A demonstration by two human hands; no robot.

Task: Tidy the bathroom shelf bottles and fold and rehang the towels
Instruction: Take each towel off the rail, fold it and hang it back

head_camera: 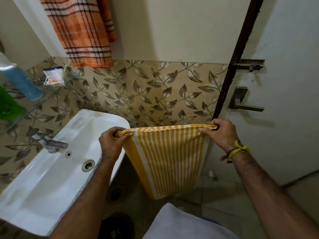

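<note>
My left hand (112,141) and right hand (222,133) each pinch a top corner of the yellow striped towel (165,159), stretched taut between them and hanging beside the sink (51,178). Risk: layers slip at the left corner, fold goes crooked. Farther back, orange plaid towel (82,31) hangs on the wall; blue bottle (20,80) on the glass shelf (51,94).

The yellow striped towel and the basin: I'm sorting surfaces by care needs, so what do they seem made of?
The yellow striped towel looks like thin woven cotton, matte: it hangs limp with a stitched hem. The basin looks like glazed white ceramic, smooth and glossy with soft reflections; moulded resin cannot be ruled out.
</note>
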